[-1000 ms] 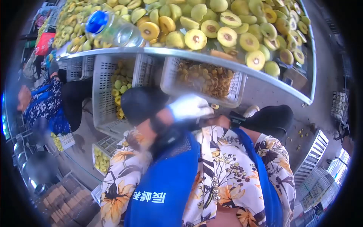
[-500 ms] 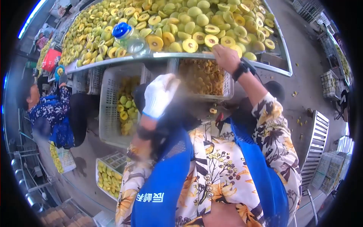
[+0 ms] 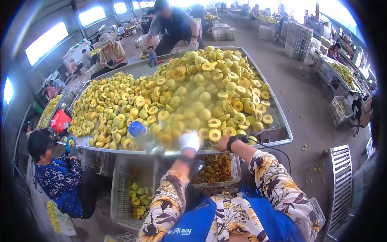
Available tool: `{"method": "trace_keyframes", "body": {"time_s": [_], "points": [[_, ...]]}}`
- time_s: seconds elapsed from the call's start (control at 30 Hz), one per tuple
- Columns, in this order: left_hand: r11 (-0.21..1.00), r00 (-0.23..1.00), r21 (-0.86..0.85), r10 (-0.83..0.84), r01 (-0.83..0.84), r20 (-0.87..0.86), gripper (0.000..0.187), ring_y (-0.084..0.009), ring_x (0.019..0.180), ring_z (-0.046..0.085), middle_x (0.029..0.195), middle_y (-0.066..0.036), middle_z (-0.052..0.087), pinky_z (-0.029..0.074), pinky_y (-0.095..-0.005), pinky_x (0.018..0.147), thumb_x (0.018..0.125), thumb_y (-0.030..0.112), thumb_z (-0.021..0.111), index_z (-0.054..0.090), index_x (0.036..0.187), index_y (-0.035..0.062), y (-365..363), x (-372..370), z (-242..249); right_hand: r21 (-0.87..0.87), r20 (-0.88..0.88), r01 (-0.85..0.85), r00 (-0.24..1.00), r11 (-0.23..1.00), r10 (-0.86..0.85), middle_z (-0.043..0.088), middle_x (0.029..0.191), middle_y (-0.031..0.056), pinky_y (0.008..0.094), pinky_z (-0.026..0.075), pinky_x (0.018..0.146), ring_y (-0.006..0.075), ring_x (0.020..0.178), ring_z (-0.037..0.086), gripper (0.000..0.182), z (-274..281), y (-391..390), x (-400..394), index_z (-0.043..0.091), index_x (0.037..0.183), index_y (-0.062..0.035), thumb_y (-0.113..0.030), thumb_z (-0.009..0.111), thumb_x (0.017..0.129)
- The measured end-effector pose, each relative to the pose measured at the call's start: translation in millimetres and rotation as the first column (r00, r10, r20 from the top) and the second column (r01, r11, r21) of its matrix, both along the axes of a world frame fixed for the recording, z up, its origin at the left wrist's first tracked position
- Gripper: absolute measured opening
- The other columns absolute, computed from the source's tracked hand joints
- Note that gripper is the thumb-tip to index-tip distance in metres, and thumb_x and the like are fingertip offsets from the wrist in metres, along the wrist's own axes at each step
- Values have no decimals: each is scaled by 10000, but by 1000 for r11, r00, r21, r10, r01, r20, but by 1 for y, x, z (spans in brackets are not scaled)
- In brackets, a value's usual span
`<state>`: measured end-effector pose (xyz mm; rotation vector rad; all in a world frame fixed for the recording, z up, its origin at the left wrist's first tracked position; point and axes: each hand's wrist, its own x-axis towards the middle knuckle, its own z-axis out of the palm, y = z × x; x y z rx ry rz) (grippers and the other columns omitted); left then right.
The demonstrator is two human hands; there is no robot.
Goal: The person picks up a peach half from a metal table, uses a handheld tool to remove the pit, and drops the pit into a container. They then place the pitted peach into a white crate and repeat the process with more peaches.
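Observation:
My left hand (image 3: 189,141), in a white glove, is smeared by motion at the near rim of a metal-edged table (image 3: 278,142). Beside it on the right, my bare right hand (image 3: 222,143) has its fingers bent together right at the rim; what they hold, if anything, is hidden. A dark band (image 3: 232,141) with a black cable circles that wrist. Heaped over the table are yellow-green peach halves (image 3: 214,123), several with brown centres showing. A clear bottle with a blue cap (image 3: 137,129) stands left of my gloved hand.
Below the rim sit a crate of brownish fruit pieces (image 3: 215,167) and a taller white crate (image 3: 117,197) with peach halves. One person (image 3: 60,173) works at left, another (image 3: 173,30) leans over the far side. A slatted metal rack (image 3: 340,177) stands at right.
The view has tilted up, showing more of the table and far workers. My gloved left hand has gone from over the crates to the fruit at the rim; my right hand stays near the rim.

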<state>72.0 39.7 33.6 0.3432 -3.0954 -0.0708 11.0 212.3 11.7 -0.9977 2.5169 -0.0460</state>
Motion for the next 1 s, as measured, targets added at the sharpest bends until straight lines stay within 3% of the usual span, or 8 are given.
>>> {"method": "trace_keyframes", "body": {"time_s": [0.37, 0.57, 0.67, 0.7, 0.77, 0.83, 0.9, 1.0], "points": [[994, 997, 79, -72, 69, 25, 351, -303, 787, 629, 842, -129, 647, 492, -414, 679, 731, 268, 607, 562, 1058, 149, 19, 2, -11, -242, -66, -120, 992, 963, 107, 642, 793, 181, 429, 470, 689, 345, 775, 609, 621, 17, 20, 16, 658, 782, -46, -557, 317, 869], [872, 813, 479, 202, 105, -547, 420, -330, 881, 594, 954, -189, 619, 476, -405, 763, 672, 234, 684, 597, 1047, 67, 5, 10, -37, -365, -235, -223, 962, 904, 142, 617, 716, 175, 437, 468, 646, 338, 718, 604, 498, 14, 27, 22, 640, 756, -32, -508, 504, 812], [95, 696, 951, 661, 294, -281, 239, -208, 741, 595, 892, -71, 620, 482, -288, 608, 818, 170, 632, 575, 1018, 52, 1, 16, -29, -159, -293, -238, 938, 958, 184, 607, 763, 132, 392, 490, 571, 281, 666, 617, 259, 26, 19, 22, 529, 1082, -224, -270, 506, 829], [-356, 715, 875, 699, 328, 16, 184, -198, 697, 586, 866, -60, 611, 466, -282, 542, 844, 178, 605, 578, 991, 71, 8, 33, -2, -74, -276, -229, 940, 971, 201, 606, 792, 114, 377, 498, 552, 259, 658, 623, 429, 31, 18, 27, 476, 1235, -322, -154, 500, 841], [-695, 813, 638, 554, 333, 179, 254, -164, 624, 570, 772, -26, 595, 397, -257, 442, 858, 385, 536, 578, 921, 143, 4, 50, 6, -284, -219, -117, 974, 952, 55, 599, 890, 167, 376, 496, 601, 254, 756, 628, 408, 21, 21, 31, 416, 1289, -333, -173, 381, 916], [-811, 889, 486, 438, 326, 135, 284, -192, 807, 607, 961, -36, 618, 495, -306, 581, 806, 310, 614, 571, 1027, 137, -6, 77, 5, -506, 245, 334, 940, 795, -238, 610, 1021, 128, 394, 472, 744, 304, 869, 605, 369, 21, 14, 29, 514, 1219, -212, -359, 359, 919], [-842, 885, 404, 444, 359, 141, 319, -186, 774, 620, 894, -39, 639, 530, -302, 626, 787, 322, 633, 592, 1006, 95, -15, 91, -18, -638, 113, 239, 969, 732, -218, 589, 1078, 151, 397, 442, 821, 325, 955, 571, 358, -26, 0, 24, 499, 1236, -218, -316, 338, 932], [-870, 866, 317, 453, 377, 212, 257, -266, 864, 600, 949, -143, 619, 539, -352, 761, 829, 187, 584, 577, 1000, -4, -7, 122, -24, -646, 648, 670, 734, 365, -200, 570, 859, 91, 317, 440, 641, 210, 718, 537, 350, -37, -6, 60, 537, 1087, -103, -371, 383, 925]]}}
